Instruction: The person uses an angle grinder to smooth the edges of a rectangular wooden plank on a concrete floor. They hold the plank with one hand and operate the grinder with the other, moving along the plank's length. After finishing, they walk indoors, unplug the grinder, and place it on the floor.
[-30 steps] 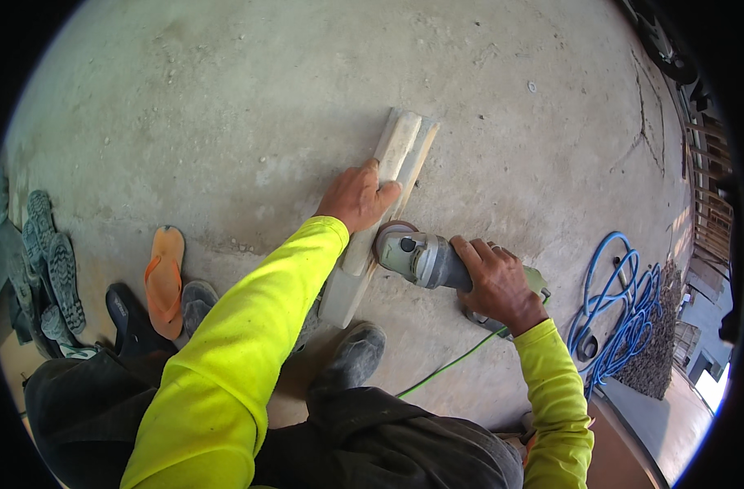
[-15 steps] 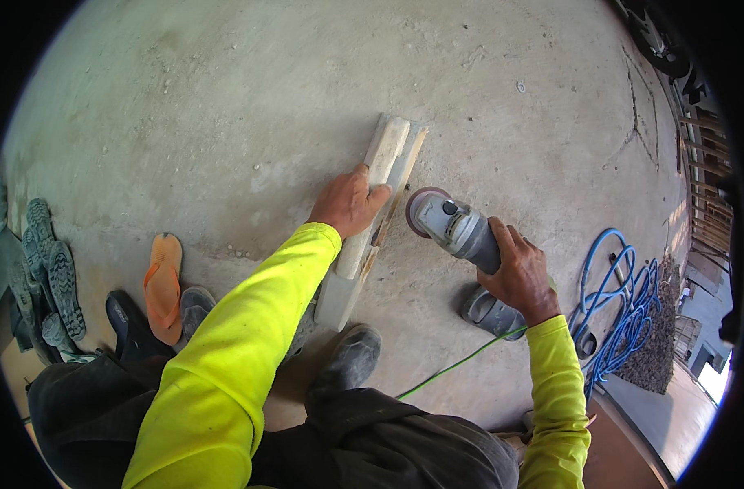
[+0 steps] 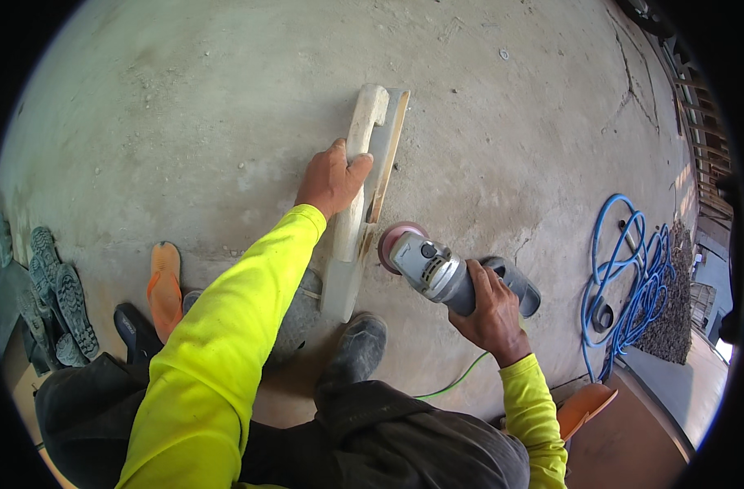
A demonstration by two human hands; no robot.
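Long board (image 3: 340,289) w/ a pale wooden handle (image 3: 361,130) is mid-view in front of the person, upper end leaning slightly R; can't tell if it touches the floor (image 3: 225,106). L hand (image 3: 333,179) grips the handle abt midway, fingers wrapped round it. R hand (image 3: 493,308) holds a grey grinder (image 3: 429,269), fingers closed on its body; reddish disc (image 3: 395,242) is just beside the board's R edge, lower half. Green cord (image 3: 462,377) below. Board's lower end is nr the person's dark shoe (image 3: 360,342).

Floor = grey concrete, dusty, w/ grit & a long crack (image 3: 630,73) upper R. Off L: orange flip-flop (image 3: 166,281), black slipper (image 3: 134,330), pile of worn shoes (image 3: 77,314), soles showing. Off R: blue hose (image 3: 598,269) in loose loops, next to a dark mat (image 3: 669,318). Far R: wooden slats (image 3: 708,134); part of a wheel (image 3: 645,15), top R.
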